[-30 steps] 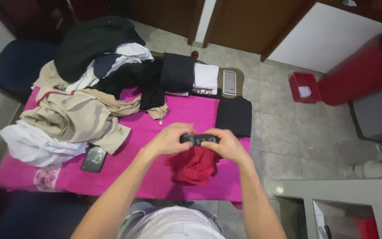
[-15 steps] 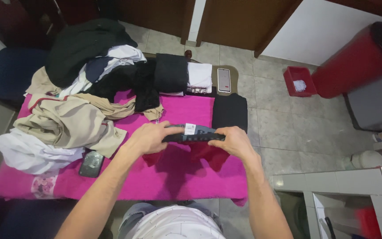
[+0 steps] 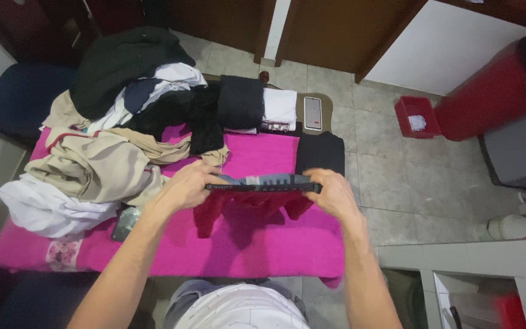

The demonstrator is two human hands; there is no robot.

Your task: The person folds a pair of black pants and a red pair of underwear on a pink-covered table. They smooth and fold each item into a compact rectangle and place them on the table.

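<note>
Both of my hands hold up a pair of red underwear (image 3: 248, 207) by its dark grey waistband (image 3: 263, 183), stretched flat between them above the pink cloth (image 3: 257, 244) on the table. My left hand (image 3: 184, 187) grips the waistband's left end and my right hand (image 3: 335, 194) grips its right end. The red fabric hangs down loose below the band.
A heap of beige, white and black clothes (image 3: 117, 128) fills the table's left and back. Folded dark and white garments (image 3: 257, 106) and a phone (image 3: 313, 113) lie at the far edge, a folded black garment (image 3: 321, 155) at right. Another phone (image 3: 128, 220) lies near left. A red bin (image 3: 418, 117) stands on the tiled floor.
My hands have moved apart, spreading the waistband wide and lifting the red underwear off the cloth from a bunched state.
</note>
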